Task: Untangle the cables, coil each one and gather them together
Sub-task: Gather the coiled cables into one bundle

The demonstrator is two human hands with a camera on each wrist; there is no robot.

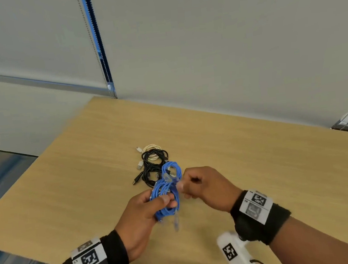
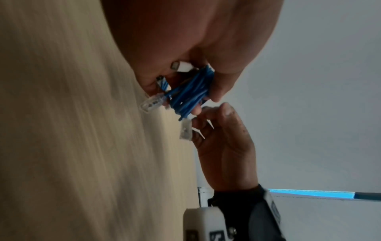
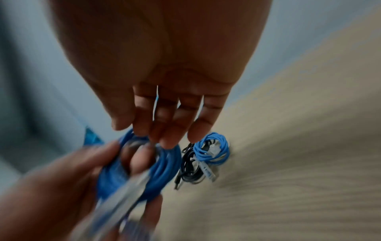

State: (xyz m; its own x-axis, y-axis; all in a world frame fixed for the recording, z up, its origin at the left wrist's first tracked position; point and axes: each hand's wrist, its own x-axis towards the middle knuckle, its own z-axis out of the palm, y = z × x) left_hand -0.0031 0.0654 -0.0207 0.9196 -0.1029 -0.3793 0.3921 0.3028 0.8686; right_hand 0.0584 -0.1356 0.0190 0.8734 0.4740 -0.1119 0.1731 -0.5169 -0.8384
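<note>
The left hand grips a coiled blue cable above the table. The right hand pinches its end. Other coils lie just beyond.

Matt wood-grain tabletop; beside the black cables, smooth blue plastic-sheathed network cable with clear glossy plastic plug.

Held blue coil motion-blurred
</note>
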